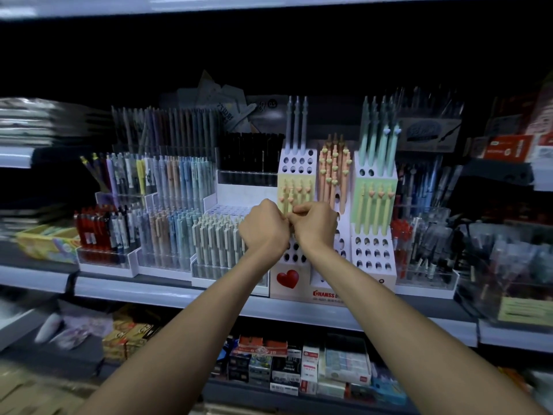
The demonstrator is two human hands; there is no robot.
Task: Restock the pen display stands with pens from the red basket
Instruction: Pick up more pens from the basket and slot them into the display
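Both hands are curled, the left hand (pixel 263 229) and the right hand (pixel 314 226) meeting in front of the white stand (pixel 302 266). Their fingertips touch by its yellow pens (pixel 294 191); I cannot tell what they pinch. A pen seems to be going in. Next it needs an empty hole (pixel 295 258) lower down. No red basket shows.

Two bare hands show their backs: the left hand (pixel 263 232) and the right hand (pixel 314 227), each with rounded knuckles nearest the grip and fingertips mostly hidden from view. Just behind the grip, both wrists are narrow and uncovered. Farther back from the grip, the left forearm (pixel 191 333) and the right forearm (pixel 395 319) are slim, smooth and bare along their whole visible length, broadening gradually away from the grip.
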